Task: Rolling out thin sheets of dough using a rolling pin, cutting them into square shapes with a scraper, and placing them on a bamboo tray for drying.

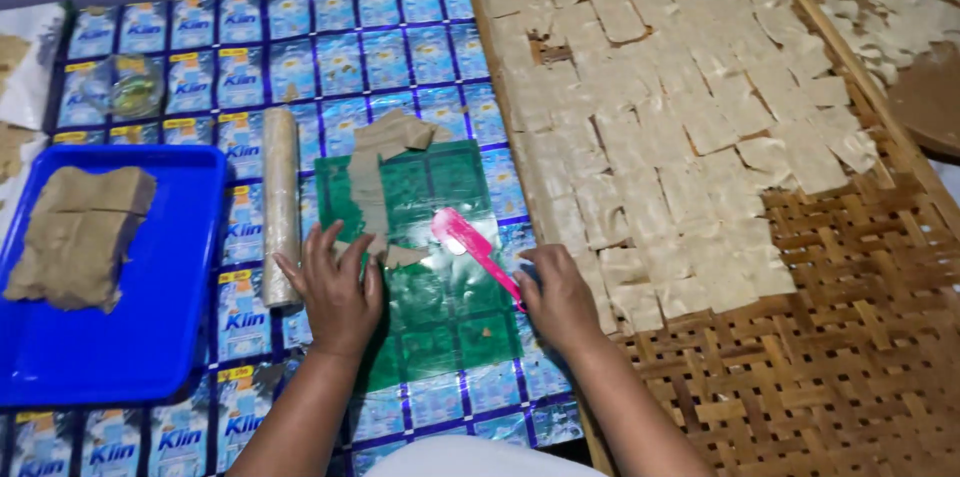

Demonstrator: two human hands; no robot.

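Fingers: my right hand grips the pink scraper; left hand lies flat, fingers spread.
Bamboo tray: dough squares beside it.
Green sheet: I'd pin it firmly.
Dough strip: I'd slide the blade low.

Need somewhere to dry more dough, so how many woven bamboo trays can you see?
2: a large rectangular woven tray at right, mostly covered with dough squares; a round tray at the top right corner, partly cut off.

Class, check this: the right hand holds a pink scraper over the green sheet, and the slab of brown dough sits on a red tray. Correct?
Not quite. The head view shows the tray is blue, not red. The right hand does hold the pink scraper over the green sheet, and the brown dough sits on that tray.
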